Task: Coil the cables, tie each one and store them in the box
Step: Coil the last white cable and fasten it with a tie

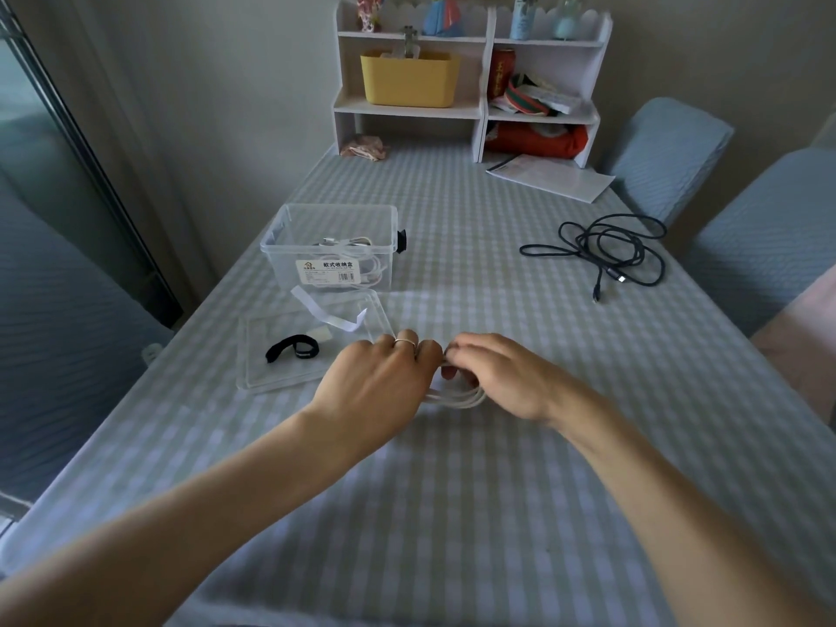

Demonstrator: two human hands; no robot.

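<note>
- head view: white cable [457, 397] coil is held low over the tabletop [497, 491], clamped in the grip of left hand [384, 377] and right hand [497, 377].
- black cable [606, 251] is laid loose at far right.
- clear box [330, 246] is kept at left, white cables inside.

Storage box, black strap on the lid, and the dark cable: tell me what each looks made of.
Storage box: clear hard plastic, glossy; the white cables inside show through its walls. Black strap: looks like woven fabric, perhaps hook-and-loop, matte and limp in a loop; too small to be sure. Dark cable: matte navy or black jacket, possibly braided, with small metal-tipped plugs.
</note>
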